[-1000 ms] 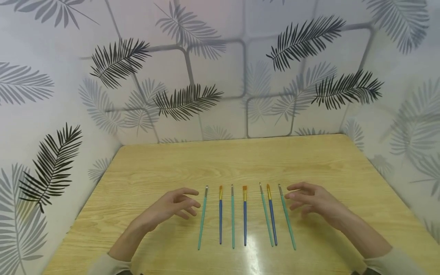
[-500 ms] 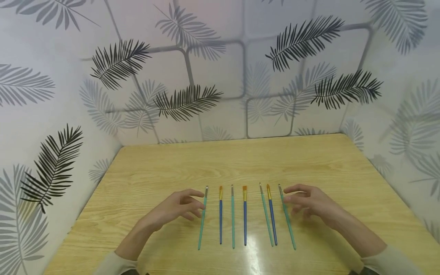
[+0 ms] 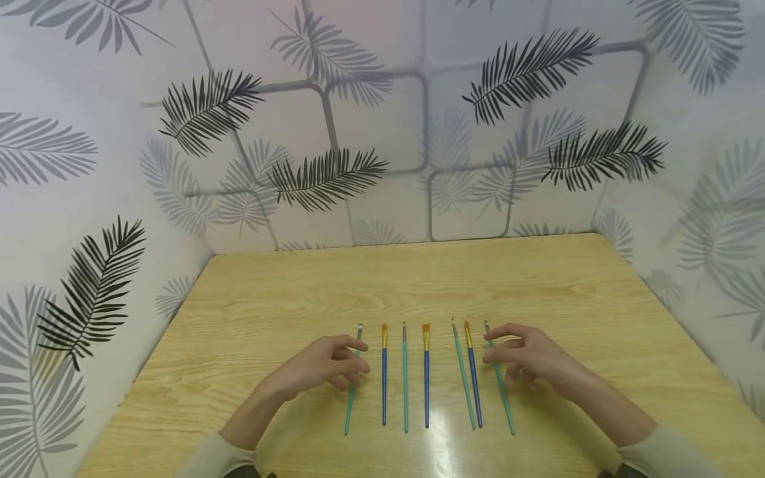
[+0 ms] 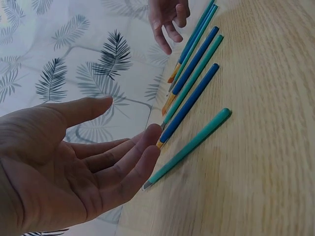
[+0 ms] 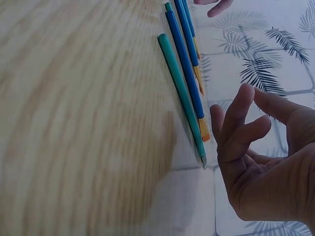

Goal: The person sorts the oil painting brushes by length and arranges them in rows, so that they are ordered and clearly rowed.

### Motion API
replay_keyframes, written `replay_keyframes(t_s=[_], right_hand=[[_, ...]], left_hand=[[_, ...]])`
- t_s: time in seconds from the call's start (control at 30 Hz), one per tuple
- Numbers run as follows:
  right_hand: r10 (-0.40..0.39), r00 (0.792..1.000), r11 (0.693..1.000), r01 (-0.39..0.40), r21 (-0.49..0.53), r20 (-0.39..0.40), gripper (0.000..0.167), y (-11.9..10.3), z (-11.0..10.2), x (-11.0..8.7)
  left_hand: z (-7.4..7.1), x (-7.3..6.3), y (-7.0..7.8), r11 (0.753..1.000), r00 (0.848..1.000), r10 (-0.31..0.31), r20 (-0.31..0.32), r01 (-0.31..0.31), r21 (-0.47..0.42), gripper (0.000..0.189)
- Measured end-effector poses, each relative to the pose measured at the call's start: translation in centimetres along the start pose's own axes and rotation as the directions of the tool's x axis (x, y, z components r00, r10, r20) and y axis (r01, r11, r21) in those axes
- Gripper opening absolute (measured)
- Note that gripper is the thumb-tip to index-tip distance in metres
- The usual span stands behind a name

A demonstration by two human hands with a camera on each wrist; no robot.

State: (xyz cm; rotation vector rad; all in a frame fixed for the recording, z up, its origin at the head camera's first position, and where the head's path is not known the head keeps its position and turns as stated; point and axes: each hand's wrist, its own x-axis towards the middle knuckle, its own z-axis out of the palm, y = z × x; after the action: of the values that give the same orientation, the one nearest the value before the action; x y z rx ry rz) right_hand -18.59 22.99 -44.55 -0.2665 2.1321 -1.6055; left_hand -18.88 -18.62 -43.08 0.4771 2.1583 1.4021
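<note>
Several paintbrushes lie in a row on the table, handles toward me. Over the leftmost teal paintbrush (image 3: 350,406) hovers my left hand (image 3: 329,364), fingers loosely bent and holding nothing; it hides part of that handle. In the left wrist view this teal brush (image 4: 197,140) lies past the fingertips. At the other end, my right hand (image 3: 534,357) hangs over the upper part of the rightmost teal paintbrush (image 3: 504,395), thumb and fingers apart. Between the hands lie a blue brush (image 3: 384,388), a teal one (image 3: 406,388), a flat-tipped blue one (image 3: 427,388), and a slanted teal-and-blue pair (image 3: 475,385).
The wood-grain table (image 3: 269,285) extends behind the row and to both sides. A pale wall (image 3: 382,199) with a leaf pattern stands at its back edge, and similar walls flank it. Light glares off the tabletop near the front.
Both hands have moved inward, the left one to the right and the right one slightly to the left, so each now overlaps its outermost teal brush. The paintbrushes have stayed in place.
</note>
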Motion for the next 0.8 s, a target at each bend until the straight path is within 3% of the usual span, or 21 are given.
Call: replay_keyframes(t_s=[0.13, 0.47, 0.8], right_hand=[[-0.020, 1.000, 1.000, 0.019, 0.007, 0.024, 0.067, 0.1, 0.1, 0.3], [-0.038, 0.999, 0.999, 0.038, -0.031, 0.002, 0.064, 0.0, 0.4, 0.8], [0.011, 0.998, 0.998, -0.014, -0.056, -0.058, 0.061, 0.0, 1.2, 1.7]], left_hand=[[0.2, 0.1, 0.1, 1.000, 1.000, -0.009, 0.004, 0.009, 0.009, 0.059], [0.5, 0.7, -0.2, 1.000, 1.000, -0.017, -0.020, 0.017, 0.024, 0.058], [1.1, 1.6, 0.1, 0.998, 0.996, -0.055, -0.071, 0.056, 0.014, 0.052]])
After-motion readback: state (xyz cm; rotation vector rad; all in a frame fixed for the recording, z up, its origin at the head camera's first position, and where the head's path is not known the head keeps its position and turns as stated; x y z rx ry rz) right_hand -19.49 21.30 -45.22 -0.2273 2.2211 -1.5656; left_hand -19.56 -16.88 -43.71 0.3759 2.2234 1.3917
